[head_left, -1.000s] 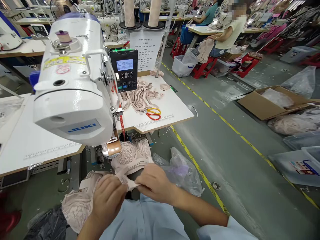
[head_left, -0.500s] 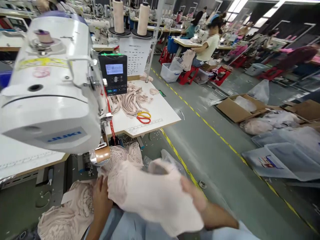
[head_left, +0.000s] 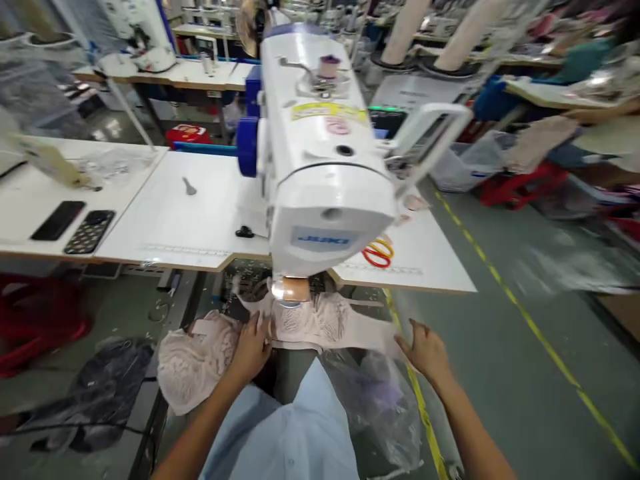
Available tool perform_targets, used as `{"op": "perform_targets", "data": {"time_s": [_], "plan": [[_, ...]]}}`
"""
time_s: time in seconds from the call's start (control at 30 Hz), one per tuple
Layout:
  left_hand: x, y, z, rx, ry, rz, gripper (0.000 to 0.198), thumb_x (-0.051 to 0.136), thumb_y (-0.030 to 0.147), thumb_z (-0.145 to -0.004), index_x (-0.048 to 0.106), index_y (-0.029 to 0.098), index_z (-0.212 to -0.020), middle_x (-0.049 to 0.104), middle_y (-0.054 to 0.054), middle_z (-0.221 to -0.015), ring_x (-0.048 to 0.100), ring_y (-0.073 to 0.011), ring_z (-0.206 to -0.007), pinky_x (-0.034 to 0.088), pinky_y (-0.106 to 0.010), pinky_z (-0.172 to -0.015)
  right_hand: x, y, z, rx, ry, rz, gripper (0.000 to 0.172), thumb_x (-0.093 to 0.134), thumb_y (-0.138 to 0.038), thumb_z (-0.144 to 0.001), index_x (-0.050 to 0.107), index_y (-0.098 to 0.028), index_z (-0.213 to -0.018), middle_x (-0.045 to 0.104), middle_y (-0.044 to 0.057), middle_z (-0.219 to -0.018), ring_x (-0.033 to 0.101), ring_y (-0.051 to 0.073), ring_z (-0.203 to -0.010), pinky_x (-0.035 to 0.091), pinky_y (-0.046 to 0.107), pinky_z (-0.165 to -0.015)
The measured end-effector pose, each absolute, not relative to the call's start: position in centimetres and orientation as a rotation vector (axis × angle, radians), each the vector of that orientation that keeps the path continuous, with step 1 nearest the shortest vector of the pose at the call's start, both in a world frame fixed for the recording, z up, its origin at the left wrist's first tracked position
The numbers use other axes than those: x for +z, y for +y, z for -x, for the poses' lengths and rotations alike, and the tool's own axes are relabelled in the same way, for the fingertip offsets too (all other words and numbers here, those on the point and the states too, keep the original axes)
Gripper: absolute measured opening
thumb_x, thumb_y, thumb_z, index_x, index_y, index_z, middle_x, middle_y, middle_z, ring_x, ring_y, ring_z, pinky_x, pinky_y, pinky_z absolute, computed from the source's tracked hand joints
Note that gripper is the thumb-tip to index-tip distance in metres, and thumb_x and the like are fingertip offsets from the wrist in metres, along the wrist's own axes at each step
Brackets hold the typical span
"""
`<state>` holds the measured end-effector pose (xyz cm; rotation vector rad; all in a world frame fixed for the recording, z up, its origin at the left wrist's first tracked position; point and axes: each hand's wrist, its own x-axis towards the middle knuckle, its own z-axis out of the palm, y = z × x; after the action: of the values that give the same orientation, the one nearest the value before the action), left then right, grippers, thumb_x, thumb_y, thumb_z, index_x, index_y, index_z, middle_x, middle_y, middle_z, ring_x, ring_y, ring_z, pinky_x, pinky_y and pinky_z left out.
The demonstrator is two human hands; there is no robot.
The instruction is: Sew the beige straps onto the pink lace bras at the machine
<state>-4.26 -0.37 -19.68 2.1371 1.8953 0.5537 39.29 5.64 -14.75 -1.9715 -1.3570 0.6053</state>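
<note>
A white sewing machine [head_left: 325,160] stands over a white table [head_left: 185,220]. Below its head lies a pale pink lace garment [head_left: 320,320], spread from left to right. My left hand [head_left: 253,347] rests on the garment just left of the needle area, fingers pressed down on the lace. My right hand [head_left: 425,347] hovers at the garment's right end, fingers spread, touching or just off the band; the picture is smeared there. A pile of the same pink lace [head_left: 193,363] hangs at the left of my lap.
Red and yellow scissors [head_left: 377,252] lie on the table right of the machine. Two phones [head_left: 75,227] lie at the far left. A clear plastic bag [head_left: 375,400] sits by my right knee, a dark bag [head_left: 100,393] at the left. A yellow floor line [head_left: 525,320] runs right.
My head has turned left, so the machine now sits mid-picture. The garment that my hands lifted half a second ago now lies flat under the machine head, and my right hand has opened.
</note>
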Motion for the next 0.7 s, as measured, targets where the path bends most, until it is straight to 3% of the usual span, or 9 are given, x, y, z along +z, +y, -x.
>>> {"op": "perform_targets", "data": {"time_s": [0.1,0.2,0.3,0.37,0.43,0.5,0.57,0.63,0.7], "plan": [[-20.6,-5.3,10.6,0.430,2.258,-1.847,0.035,0.055,0.032,-0.091,0.055,0.017,-0.123,0.060,-0.010,-0.124,0.056,-0.0241,-0.114,0.046,-0.044,-0.096,-17.6,4.2,-35.1,0.794,-1.540,1.884,0.026,0.072,-0.040,-0.067,0.064,-0.023,-0.084,0.066,0.020,-0.098,0.062,0.038,-0.100,0.045,0.052,-0.087],[-20.3,-10.5,17.5,0.299,2.636,-1.447,0.033,0.055,0.043,-0.091,0.058,0.014,-0.105,0.062,-0.009,-0.102,0.059,-0.0238,-0.097,0.046,-0.045,-0.088,-18.5,2.3,-28.5,0.963,-1.684,1.724,0.031,0.059,-0.044,-0.079,0.065,-0.021,-0.100,0.066,0.015,-0.107,0.062,0.031,-0.101,0.049,0.046,-0.088],[-20.7,-13.5,20.6,0.205,2.631,-1.311,0.035,0.059,0.050,-0.087,0.059,0.016,-0.089,0.059,-0.002,-0.082,0.057,-0.0175,-0.075,0.046,-0.035,-0.073,-17.7,0.7,-20.0,1.260,-1.981,1.330,0.025,0.053,-0.038,-0.089,0.065,-0.021,-0.104,0.067,0.010,-0.107,0.063,0.024,-0.101,0.049,0.039,-0.091],[-20.8,-14.2,20.7,0.211,2.570,-1.305,0.034,0.055,0.049,-0.088,0.056,0.017,-0.079,0.055,0.001,-0.072,0.052,-0.0155,-0.066,0.042,-0.030,-0.065,-17.1,0.1,-14.1,1.411,-2.184,1.000,0.024,0.057,-0.031,-0.089,0.065,-0.022,-0.109,0.066,0.008,-0.109,0.061,0.021,-0.104,0.048,0.036,-0.093],[-20.2,-14.5,19.8,0.272,2.522,-1.317,0.034,0.048,0.046,-0.091,0.049,0.020,-0.068,0.049,0.001,-0.066,0.049,-0.0165,-0.062,0.036,-0.029,-0.061,-17.1,-0.3,-8.7,1.448,-2.325,0.783,0.043,0.067,-0.033,-0.083,0.059,-0.022,-0.124,0.059,0.009,-0.127,0.055,0.022,-0.118,0.044,0.035,-0.101],[-18.3,-14.9,18.3,0.366,2.446,-1.351,0.035,0.045,0.044,-0.090,0.044,0.022,-0.063,0.046,0.000,-0.062,0.047,-0.0181,-0.062,0.031,-0.030,-0.060,-17.5,-0.6,-4.7,1.406,-2.454,0.674,0.073,0.076,-0.043,-0.075,0.048,-0.019,-0.138,0.048,0.014,-0.142,0.045,0.028,-0.131,0.037,0.040,-0.109],[-15.7,-15.7,16.6,0.471,2.299,-1.404,0.036,0.047,0.045,-0.088,0.043,0.022,-0.060,0.046,0.000,-0.061,0.046,-0.0184,-0.062,0.030,-0.030,-0.061,-17.9,-0.9,-2.4,1.329,-2.561,0.589,0.092,0.079,-0.053,-0.067,0.042,-0.015,-0.143,0.044,0.017,-0.146,0.041,0.032,-0.133,0.032,0.044,-0.112],[-12.9,-16.7,14.9,0.570,2.110,-1.428,0.037,0.049,0.045,-0.086,0.044,0.022,-0.058,0.048,0.000,-0.060,0.046,-0.0175,-0.062,0.030,-0.030,-0.062,-17.6,-1.3,-2.1,1.294,-2.713,0.422,0.078,0.078,-0.056,-0.068,0.056,-0.016,-0.131,0.060,0.015,-0.131,0.054,0.029,-0.119,0.037,0.042,-0.106],[-10.9,-17.2,13.6,0.654,1.956,-1.389,0.038,0.052,0.046,-0.086,0.045,0.021,-0.057,0.049,0.000,-0.060,0.046,-0.0165,-0.061,0.031,-0.029,-0.061,-16.1,-1.8,-3.5,1.286,-2.899,0.226,0.041,0.071,-0.053,-0.077,0.071,-0.018,-0.099,0.074,0.007,-0.097,0.065,0.021,-0.088,0.046,0.032,-0.088]]}}
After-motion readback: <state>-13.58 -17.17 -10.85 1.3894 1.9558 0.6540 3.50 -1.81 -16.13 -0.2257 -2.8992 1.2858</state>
